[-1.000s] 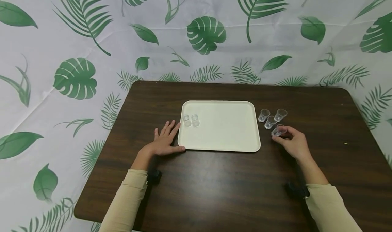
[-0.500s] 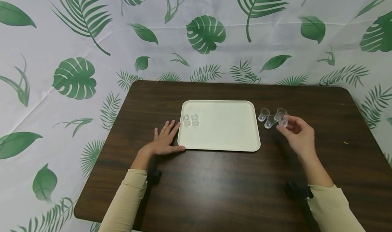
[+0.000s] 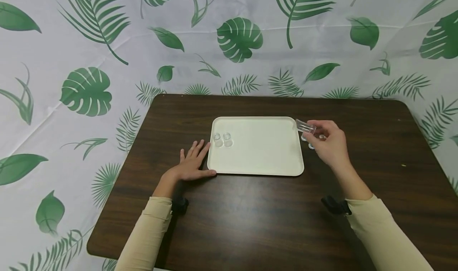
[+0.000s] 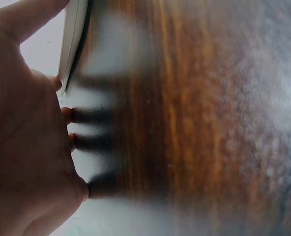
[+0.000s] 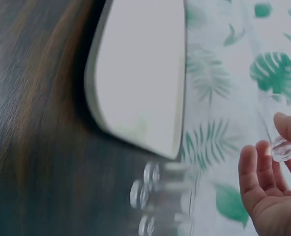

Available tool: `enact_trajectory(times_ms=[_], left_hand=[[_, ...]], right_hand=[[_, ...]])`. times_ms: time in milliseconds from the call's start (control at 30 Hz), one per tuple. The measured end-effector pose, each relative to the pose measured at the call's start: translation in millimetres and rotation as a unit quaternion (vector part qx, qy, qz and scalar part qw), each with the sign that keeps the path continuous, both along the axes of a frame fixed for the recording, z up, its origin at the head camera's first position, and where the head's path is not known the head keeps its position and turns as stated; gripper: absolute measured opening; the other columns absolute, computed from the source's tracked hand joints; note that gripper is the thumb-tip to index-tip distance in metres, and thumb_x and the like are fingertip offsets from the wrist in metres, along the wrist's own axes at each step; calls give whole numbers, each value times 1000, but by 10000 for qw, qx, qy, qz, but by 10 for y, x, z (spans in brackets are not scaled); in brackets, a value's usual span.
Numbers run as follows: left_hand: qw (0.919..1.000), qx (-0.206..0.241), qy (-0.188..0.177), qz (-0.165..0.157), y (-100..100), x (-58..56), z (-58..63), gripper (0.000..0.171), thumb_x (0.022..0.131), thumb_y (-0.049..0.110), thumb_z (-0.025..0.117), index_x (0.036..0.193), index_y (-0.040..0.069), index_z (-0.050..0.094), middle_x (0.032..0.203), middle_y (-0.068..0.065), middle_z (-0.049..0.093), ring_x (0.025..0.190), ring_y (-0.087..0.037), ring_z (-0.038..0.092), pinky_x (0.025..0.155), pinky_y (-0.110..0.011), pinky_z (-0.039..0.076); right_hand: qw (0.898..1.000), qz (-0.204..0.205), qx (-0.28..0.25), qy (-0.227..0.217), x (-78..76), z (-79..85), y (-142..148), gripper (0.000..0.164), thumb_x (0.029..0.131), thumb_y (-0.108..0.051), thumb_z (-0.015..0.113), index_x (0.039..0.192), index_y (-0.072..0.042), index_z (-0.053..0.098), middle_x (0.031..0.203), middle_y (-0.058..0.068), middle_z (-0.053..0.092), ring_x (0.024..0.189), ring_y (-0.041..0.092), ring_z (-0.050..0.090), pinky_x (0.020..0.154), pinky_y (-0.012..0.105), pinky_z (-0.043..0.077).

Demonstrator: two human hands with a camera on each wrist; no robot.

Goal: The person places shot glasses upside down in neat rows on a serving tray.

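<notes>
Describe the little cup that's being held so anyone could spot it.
Find the cream tray on the dark table. At its far right corner, the right hand pinches a clear cup. Unlike the cups on the table, it is lifted and tipped sideways.

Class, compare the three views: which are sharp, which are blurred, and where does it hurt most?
Head view: sharp, evenly lit. Left wrist view: table smeared beside the left hand. Right wrist view: blurred and dim, three cups ghostly beside the tray.

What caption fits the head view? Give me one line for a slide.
Right hand carries a clear cup toward the white tray; left hand rests beside it.
</notes>
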State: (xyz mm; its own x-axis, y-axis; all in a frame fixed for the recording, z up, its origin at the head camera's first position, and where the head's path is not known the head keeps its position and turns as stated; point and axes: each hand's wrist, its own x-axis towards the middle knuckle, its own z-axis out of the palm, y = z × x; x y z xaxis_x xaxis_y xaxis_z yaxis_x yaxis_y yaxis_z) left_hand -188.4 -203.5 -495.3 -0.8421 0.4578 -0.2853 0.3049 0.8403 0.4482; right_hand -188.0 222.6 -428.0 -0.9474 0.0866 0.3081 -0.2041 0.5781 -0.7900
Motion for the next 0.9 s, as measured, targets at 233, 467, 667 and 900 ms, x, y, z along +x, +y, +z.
enact_trajectory(times_ms=[233,467,667,900], left_hand=[[10000,30,-35,-25,-2,8,8,104,88,64,59,160,18,0,164,-12,-5,148,-33,-12,106,-70,-8],[10000,-13,-24,5,-10,-5,5,104,88,66,57,160,20,-2,164,-11,-6,148,-32,-13,106,-70,-8],[10000,-18,-61,39,-20,3,8,105,88,64,59,160,19,-2,164,-12,-7,148,-34,-13,106,-71,-8],[10000,8,-15,7,2,-2,13,104,88,65,58,160,18,-1,164,-12,-6,148,-34,-12,106,-71,-8]], right_hand=[[9931,825,612,-558,-187,-165,-369,33,88,-11,73,120,-3,68,103,15,64,89,31,61,69,36,46],[9899,1056,577,-755,-341,-272,-850,34,85,-11,75,117,-5,69,103,11,66,91,27,65,73,41,46],[9896,1013,482,-902,-410,-424,-1240,35,83,-9,76,117,-6,67,107,9,68,87,22,64,76,39,47],[9912,949,544,-750,-430,-581,-1472,37,82,-4,75,118,-7,66,108,9,68,86,20,64,74,36,49]])
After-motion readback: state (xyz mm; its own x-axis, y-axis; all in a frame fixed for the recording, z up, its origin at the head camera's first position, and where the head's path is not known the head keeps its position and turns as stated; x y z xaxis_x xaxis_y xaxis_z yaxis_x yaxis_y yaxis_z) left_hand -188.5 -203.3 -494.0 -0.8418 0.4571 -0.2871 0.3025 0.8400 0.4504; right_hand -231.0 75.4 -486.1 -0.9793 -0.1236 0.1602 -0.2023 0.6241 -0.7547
